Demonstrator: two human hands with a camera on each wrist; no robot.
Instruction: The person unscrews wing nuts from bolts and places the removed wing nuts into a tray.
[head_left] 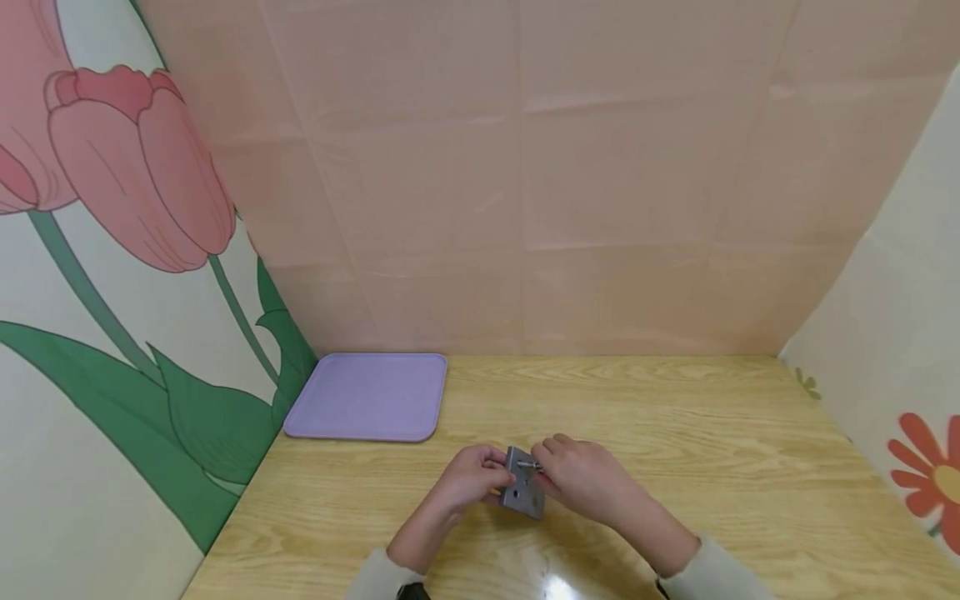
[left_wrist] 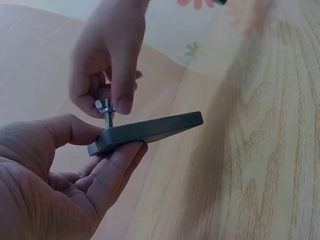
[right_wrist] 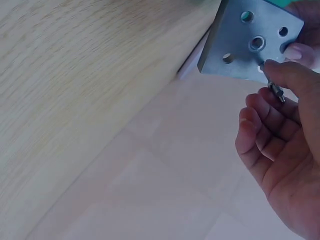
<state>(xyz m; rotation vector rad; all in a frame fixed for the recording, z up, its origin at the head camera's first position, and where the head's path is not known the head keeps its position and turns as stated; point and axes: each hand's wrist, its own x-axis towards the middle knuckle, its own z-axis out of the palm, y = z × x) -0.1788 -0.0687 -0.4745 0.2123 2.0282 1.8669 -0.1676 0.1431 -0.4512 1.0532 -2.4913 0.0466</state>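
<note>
A square grey metal plate (head_left: 527, 498) with several round holes is held up over the table. My left hand (head_left: 471, 479) grips it along one edge, thumb on one face and fingers on the other. From a hole near that edge a threaded bolt (left_wrist: 108, 121) sticks out, with a small silver wing nut (left_wrist: 105, 108) on it. My right hand (head_left: 585, 477) is at the bolt's free end, pinching the wing nut between thumb and curled index finger. In the right wrist view the plate (right_wrist: 235, 42) shows its holes, and the thumb partly hides the bolt.
A light purple tray (head_left: 367, 396) lies at the back left of the wood-grained table (head_left: 637, 408). Behind the table hangs a creased pinkish sheet (head_left: 525, 183). Flower-printed panels stand at the left (head_left: 142, 167) and right (head_left: 885, 333) sides.
</note>
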